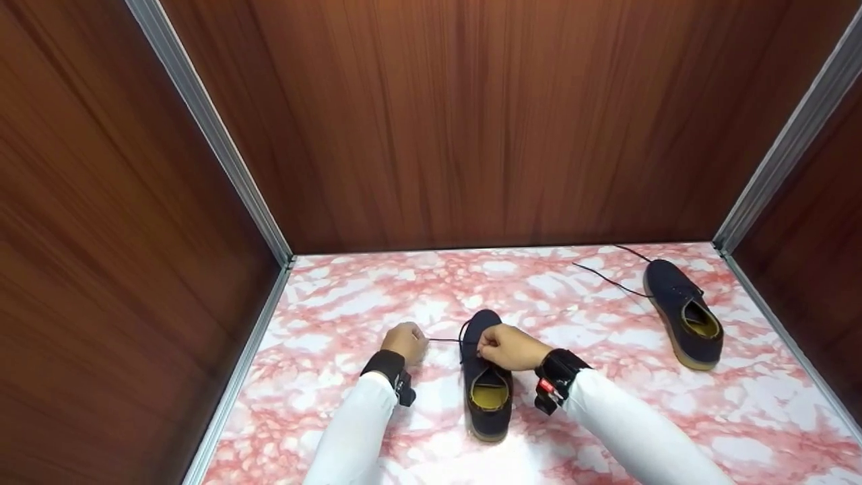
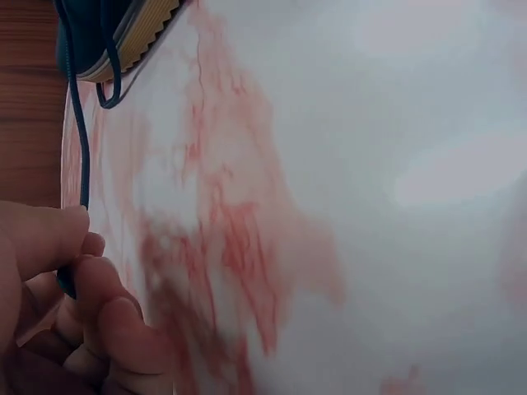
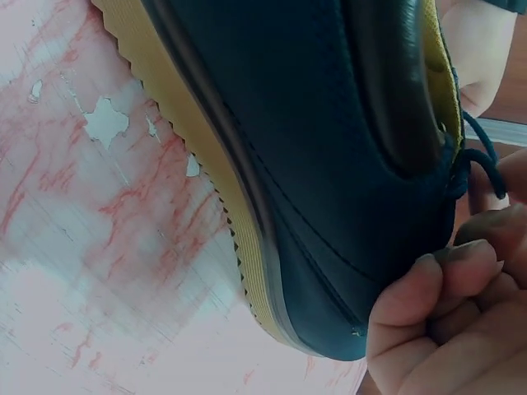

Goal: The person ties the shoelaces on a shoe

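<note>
Head view: pinching the lace (image 1: 444,339) left of the nearer shoe (image 1: 476,367) with the left hand (image 1: 404,341), apparently for tension; curling the right hand (image 1: 515,348) over the shoe, perhaps for steadying, its hold unclear.

wood-grain walls (image 1: 471,121) | grey metal strips (image 1: 218,141) | marbled surface (image 1: 363,289) (red on white)

readable text: none | right wrist strap (image 1: 564,364), red tag (image 1: 546,386): perhaps lettered, too small

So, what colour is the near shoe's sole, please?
Yellowish tan sole, clearest in the right wrist view.
</note>
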Demonstrator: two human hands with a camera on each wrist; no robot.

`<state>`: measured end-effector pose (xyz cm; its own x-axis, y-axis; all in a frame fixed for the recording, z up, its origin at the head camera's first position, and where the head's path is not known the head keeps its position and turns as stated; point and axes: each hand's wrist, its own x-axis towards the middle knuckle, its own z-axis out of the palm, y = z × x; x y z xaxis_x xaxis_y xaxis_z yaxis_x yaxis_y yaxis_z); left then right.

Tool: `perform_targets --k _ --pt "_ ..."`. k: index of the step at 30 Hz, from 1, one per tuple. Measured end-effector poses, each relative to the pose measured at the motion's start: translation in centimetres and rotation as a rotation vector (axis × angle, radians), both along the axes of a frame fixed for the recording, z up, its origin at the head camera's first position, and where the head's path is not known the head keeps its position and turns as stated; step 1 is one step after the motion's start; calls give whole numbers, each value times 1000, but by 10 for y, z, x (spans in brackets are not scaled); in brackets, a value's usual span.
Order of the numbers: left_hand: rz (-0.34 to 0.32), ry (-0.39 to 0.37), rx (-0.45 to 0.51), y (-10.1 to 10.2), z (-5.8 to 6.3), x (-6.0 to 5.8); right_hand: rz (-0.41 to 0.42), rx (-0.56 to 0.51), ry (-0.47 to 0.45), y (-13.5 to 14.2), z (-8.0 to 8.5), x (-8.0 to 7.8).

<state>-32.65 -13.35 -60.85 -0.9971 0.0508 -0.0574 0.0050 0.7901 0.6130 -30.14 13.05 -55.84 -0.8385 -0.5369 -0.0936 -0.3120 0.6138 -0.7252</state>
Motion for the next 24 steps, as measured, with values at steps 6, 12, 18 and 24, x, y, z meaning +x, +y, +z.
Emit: perform_targets --k 6,12,18,24 --pt "-47 16 -12 -1 7 3 21 -16 -42 4 3 -1" --pt "-85 24 -16 -1 17 7 20 -25 -48 7 3 -2" --pt "-109 -5 -24 -1 23 13 -10 -58 0 8 4 -4" --pt "-190 -108 50 -5 27 12 -51 -96 7 11 6 -7"
